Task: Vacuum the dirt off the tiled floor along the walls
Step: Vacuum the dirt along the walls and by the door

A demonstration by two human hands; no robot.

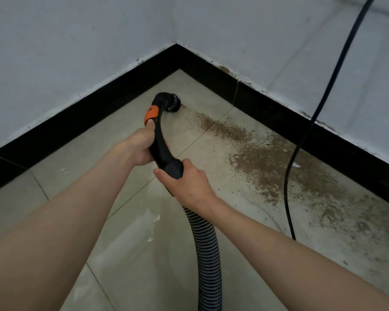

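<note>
I hold a black curved vacuum handle [160, 140] with an orange band near its top. My left hand [139, 145] grips the middle of the handle, thumb up by the orange band. My right hand [184, 182] grips the handle's lower end, where the ribbed hose [206, 250] joins. The round nozzle [174, 103] points down at the beige tiled floor [81, 158] close to the room corner. A band of brown dirt [267, 158] runs from the nozzle to the right along the black skirting [272, 108].
Two pale walls meet at the corner [176, 42], each with black skirting at the bottom. A black power cable [288, 182] hangs down the right wall and trails across the dirty floor. The hose runs back toward me at the bottom.
</note>
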